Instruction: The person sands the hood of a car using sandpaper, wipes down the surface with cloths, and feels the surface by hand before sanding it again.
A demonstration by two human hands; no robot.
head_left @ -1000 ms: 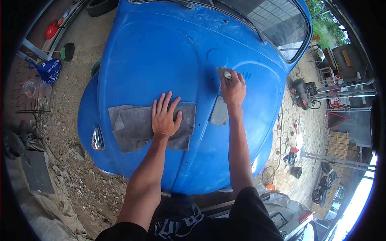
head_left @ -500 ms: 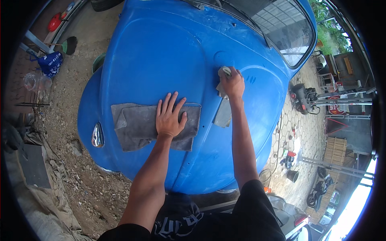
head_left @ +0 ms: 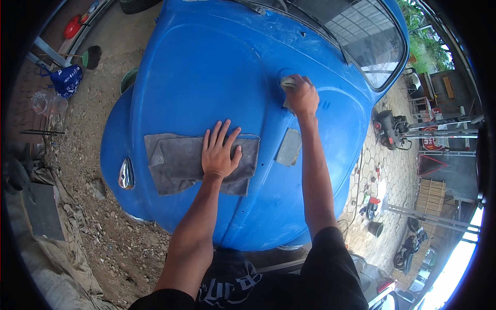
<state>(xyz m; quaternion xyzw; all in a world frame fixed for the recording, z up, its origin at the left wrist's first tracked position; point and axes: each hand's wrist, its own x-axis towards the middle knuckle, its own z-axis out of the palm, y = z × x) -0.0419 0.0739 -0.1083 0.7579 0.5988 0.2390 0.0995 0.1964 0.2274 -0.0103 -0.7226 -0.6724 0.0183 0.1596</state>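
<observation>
A yard, with gravel [head_left: 132,243] to the left and paving [head_left: 361,194] to the right, surrounds a blue car [head_left: 116,147] whose curved hood [head_left: 206,67] fills the middle. The left hand [head_left: 220,155] lies flat on a grey cloth [head_left: 173,160] spread over the hood, its fingers apart and gripping nothing. The right hand [head_left: 304,95] is curled around a pale pad [head_left: 288,82], which appears to rest on the hood near the windshield [head_left: 361,44]; the fingers hide most of it, so its full shape cannot be told. A grey sheet [head_left: 289,147] lies on the hood just beside the right forearm [head_left: 315,170]. A brush from that forearm could send the loose sheet sliding down the slope. Too much weight on the left hand could make the cloth slip, and a tilted pad or trapped grit could scratch the blue surface
</observation>
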